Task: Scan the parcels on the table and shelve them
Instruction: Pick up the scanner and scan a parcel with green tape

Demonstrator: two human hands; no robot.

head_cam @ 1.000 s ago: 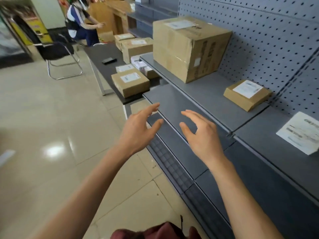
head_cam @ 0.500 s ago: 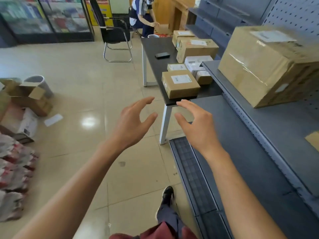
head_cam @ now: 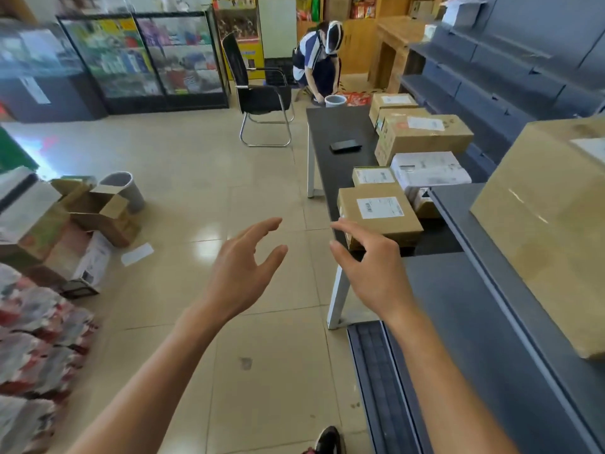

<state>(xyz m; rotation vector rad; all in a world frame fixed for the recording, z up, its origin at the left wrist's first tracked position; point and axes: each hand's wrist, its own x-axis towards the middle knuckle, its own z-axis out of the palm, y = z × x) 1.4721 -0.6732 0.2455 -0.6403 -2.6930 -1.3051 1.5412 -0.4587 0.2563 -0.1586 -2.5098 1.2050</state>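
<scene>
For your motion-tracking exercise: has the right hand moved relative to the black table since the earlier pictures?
Yes. The right hand has come toward the black table, now overlapping the nearest parcel.

Large carton [head_cam: 543,231] on the shelf [head_cam: 491,290] cut off by the right edge, label only partly in frame; print on the label of the nearest parcel [head_cam: 379,213] too small to read. Near corner of that parcel hidden behind the right hand [head_cam: 373,267], and small parcels [head_cam: 422,201] beyond it partly hidden by the shelf edge and the white package [head_cam: 429,168]. Stacked goods [head_cam: 36,339] at lower left badly blurred and cropped by the frame; shoe [head_cam: 329,440] cut off at the bottom edge.
</scene>
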